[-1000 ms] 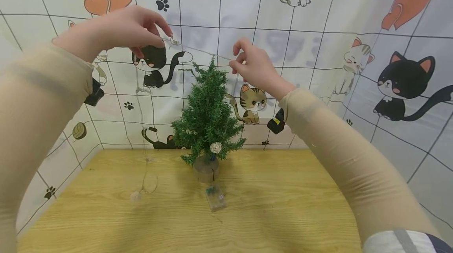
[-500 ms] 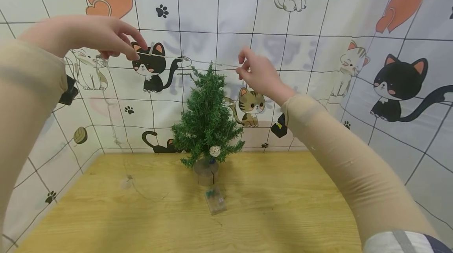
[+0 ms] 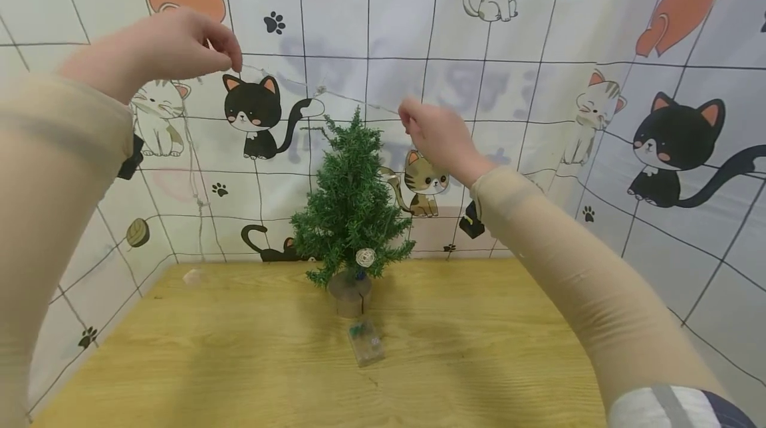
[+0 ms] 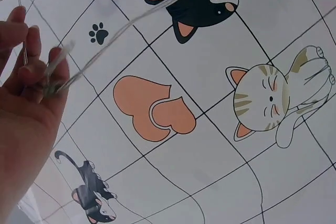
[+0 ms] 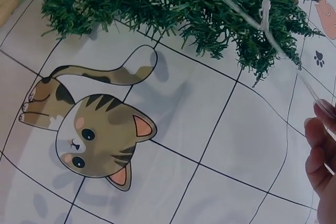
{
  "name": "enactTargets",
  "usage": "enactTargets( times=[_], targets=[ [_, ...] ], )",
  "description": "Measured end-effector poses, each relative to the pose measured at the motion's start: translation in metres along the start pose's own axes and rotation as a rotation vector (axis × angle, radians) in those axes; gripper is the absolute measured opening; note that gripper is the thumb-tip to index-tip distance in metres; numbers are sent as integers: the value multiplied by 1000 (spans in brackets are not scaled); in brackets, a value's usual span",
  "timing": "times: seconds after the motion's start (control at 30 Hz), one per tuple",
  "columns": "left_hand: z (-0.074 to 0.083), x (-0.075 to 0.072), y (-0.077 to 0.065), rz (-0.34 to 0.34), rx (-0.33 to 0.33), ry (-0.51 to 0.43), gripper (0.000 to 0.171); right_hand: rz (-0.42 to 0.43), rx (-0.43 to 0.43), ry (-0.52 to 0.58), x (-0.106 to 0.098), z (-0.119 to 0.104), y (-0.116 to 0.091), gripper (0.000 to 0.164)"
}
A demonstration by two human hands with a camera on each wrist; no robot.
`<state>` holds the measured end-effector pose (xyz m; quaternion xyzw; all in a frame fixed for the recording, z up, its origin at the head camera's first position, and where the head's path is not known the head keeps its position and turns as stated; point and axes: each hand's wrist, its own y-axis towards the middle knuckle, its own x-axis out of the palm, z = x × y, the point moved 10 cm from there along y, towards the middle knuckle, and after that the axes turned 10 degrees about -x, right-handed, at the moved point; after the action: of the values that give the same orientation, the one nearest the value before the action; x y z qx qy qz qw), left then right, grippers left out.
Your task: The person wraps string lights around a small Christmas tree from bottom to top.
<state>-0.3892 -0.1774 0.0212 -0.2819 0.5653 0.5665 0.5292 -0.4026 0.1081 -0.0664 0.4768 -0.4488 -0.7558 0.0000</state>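
A thin pale light string (image 3: 321, 90) with small bulb-like pieces stretches between my two hands, just above the tip of a small green artificial Christmas tree (image 3: 353, 202). My left hand (image 3: 179, 46), up at the left, pinches one part of it; two strands run out from the fingers (image 4: 60, 72) in the left wrist view. A loose length hangs below that hand to a clear end piece (image 3: 194, 276) near the table's back edge. To the right of the treetop, my right hand (image 3: 437, 139) pinches the other part, its fingertips partly cut off in the right wrist view.
The tree stands on a round base (image 3: 349, 295) on the wooden table (image 3: 251, 361). A white woven ball (image 3: 365, 257) hangs low on its front. In front lies a small clear box (image 3: 365, 343) with green bits. A cat-print curtain (image 3: 509, 69) closes off the back.
My left hand has moved left, widening the stretched string, then risen a little. The hanging end has shifted left and up from the table. My right hand stays close to the treetop.
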Motion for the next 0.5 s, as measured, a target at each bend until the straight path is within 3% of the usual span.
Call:
enactTargets(
  times=[0.13, 0.33, 0.5],
  targets=[
    [13, 3, 9, 99, 24, 132, 35, 2, 40, -23, 4, 6, 0, 13],
    [19, 16, 27, 148, 8, 124, 35, -64, 110, -83, 23, 20, -1, 31],
    [20, 33, 42, 142, -29, 116, 41, -140, 194, -44, 41, 35, -5, 44]
  ],
)
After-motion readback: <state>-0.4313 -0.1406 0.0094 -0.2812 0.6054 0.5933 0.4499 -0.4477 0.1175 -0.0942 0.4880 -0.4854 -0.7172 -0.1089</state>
